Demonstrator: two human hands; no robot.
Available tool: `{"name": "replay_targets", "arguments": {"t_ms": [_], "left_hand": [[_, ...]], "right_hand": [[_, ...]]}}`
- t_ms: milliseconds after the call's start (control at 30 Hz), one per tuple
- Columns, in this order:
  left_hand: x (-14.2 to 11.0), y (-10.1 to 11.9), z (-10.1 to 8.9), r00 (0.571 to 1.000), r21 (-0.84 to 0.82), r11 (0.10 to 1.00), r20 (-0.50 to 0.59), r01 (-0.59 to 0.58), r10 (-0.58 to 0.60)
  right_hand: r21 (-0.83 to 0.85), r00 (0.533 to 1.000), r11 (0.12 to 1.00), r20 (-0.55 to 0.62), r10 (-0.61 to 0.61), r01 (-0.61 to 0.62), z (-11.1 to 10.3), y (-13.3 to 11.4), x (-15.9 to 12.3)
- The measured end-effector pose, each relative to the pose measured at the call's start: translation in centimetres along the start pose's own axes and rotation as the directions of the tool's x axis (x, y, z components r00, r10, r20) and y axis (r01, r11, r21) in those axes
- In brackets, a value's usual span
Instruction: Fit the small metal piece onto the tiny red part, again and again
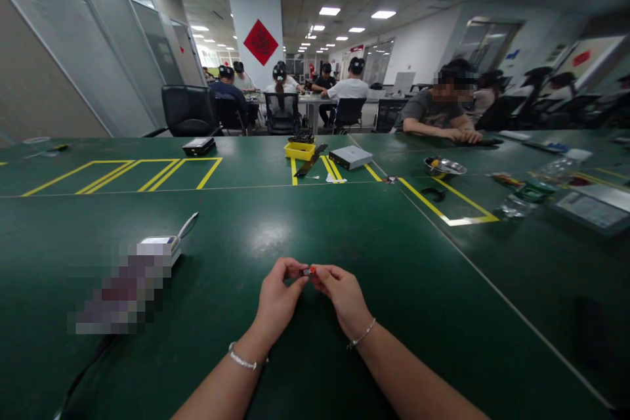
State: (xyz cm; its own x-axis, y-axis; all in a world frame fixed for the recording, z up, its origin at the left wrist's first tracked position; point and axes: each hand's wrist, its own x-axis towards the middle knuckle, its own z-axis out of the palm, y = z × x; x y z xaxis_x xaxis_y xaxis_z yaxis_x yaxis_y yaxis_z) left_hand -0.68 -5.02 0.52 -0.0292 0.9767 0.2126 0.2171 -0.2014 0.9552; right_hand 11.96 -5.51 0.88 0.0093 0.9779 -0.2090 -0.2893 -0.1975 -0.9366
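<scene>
I have a small grey-and-orange piece [309, 270] held up between both hands, over the middle of the near part of the tabletop [418, 321]. The left hand [276, 302] pinches its grey end between thumb and index finger; the right hand [347, 302] has its fingers [329, 274] closed on the orange end. The fingertips cover most of the piece, so I can't make out its exact kind, and the right hand's lower fingers are tucked out of my sight. Toward the tabletop's left edge lies a device [160, 249] with a white cable, mostly blurred out. Near the far edge sit a yellow tray [299, 152] and a grey box [351, 157]; toward the right edge, a clear plastic bottle [535, 189]. The near edge is cut off for me.
</scene>
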Motion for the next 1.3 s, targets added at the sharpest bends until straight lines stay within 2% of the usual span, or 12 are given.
{"name": "replay_targets", "arguments": {"t_ms": [267,533,767,1000,1067,1167,1233,1300], "left_hand": [[-0.2,0.9,-0.2,0.998,-0.087,0.996,-0.050,0.021,-0.026],[-0.4,1.1,-0.2,0.997,-0.014,1.000,-0.080,0.018,-0.019],[-0.9,1.6,-0.4,0.990,0.070,0.997,-0.139,-0.018,0.028],[-0.7,1.8,-0.5,0.993,0.036,0.999,-0.115,-0.010,0.014],[-0.7,1.7,-0.4,0.993,0.028,1.000,-0.120,-0.004,0.007],[-0.8,1.6,-0.3,0.991,0.046,0.999,-0.135,-0.006,0.012],[-0.9,1.5,-0.2,0.991,0.095,0.995,-0.124,-0.035,0.047],[-0.8,1.5,-0.2,0.992,0.161,0.983,-0.078,-0.091,0.104]], "right_hand": [[-0.024,0.999,0.999,0.031,-0.034,0.035,0.4,-0.7,-1.2],[-0.223,0.981,0.955,0.035,-0.192,0.195,0.8,-0.9,-1.7],[-0.169,0.986,0.972,0.051,-0.160,0.166,1.1,-0.8,-2.1],[-0.271,0.962,0.923,0.074,-0.262,0.273,1.0,-1.2,-2.6],[-0.257,0.966,0.931,0.078,-0.247,0.258,0.9,-1.2,-2.4],[-0.166,0.985,0.972,0.073,-0.158,0.168,0.9,-0.9,-1.9],[-0.104,0.993,0.988,0.051,-0.109,0.114,1.0,-0.5,-1.5],[-0.116,0.995,0.988,0.026,-0.102,0.104,0.9,-0.3,-1.1]]}}
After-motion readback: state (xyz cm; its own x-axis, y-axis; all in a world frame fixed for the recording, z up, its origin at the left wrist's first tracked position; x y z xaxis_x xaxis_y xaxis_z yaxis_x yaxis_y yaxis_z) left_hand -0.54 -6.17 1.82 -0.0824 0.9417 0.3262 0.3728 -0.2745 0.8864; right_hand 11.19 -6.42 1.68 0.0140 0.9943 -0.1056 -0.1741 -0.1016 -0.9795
